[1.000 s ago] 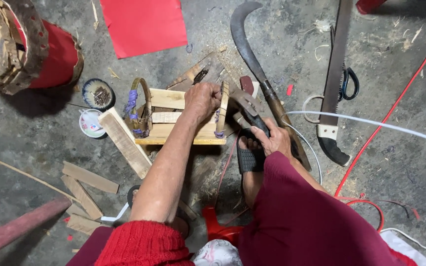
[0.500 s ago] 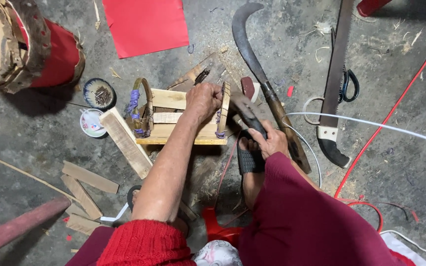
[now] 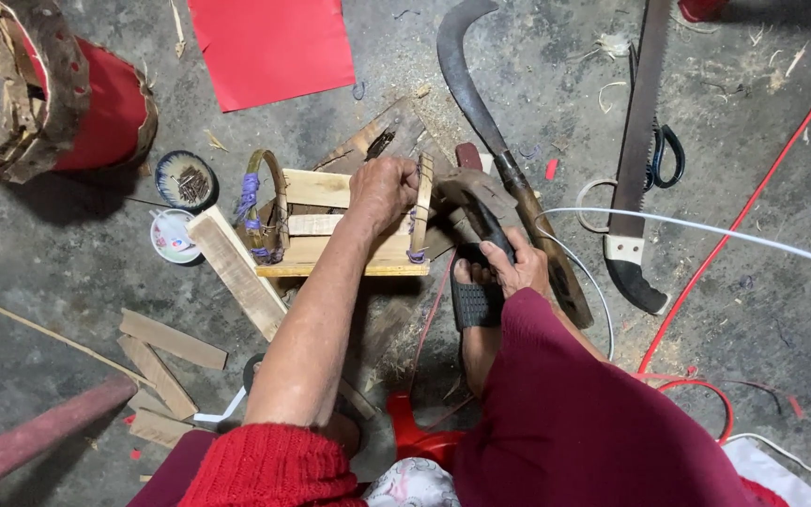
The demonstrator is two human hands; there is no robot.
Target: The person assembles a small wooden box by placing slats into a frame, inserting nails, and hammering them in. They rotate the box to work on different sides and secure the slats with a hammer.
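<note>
My left hand [image 3: 382, 188] rests on top of a small wooden frame [image 3: 330, 225] of pale slats, its fingers curled over the frame's right end by a thin bamboo hoop [image 3: 421, 207]. A second hoop bound with purple cord [image 3: 260, 202] stands at the frame's left end. My right hand [image 3: 515, 266] grips the handle of a hammer [image 3: 476, 192], whose dark head lies just right of the frame. My sandalled foot [image 3: 474, 296] sits below the hammer.
A curved sickle [image 3: 481, 103] and a hand saw [image 3: 635, 150] lie on the concrete floor to the right, with scissors [image 3: 664, 155], a red cable [image 3: 753, 197] and a white cord. A red sheet [image 3: 269, 47], a drum [image 3: 39, 94], two small dishes [image 3: 180, 202] and loose wood slats [image 3: 171, 343] lie left.
My right hand has shifted the hammer slightly up and left, bringing its head closer to the frame. My left hand stays on the frame.
</note>
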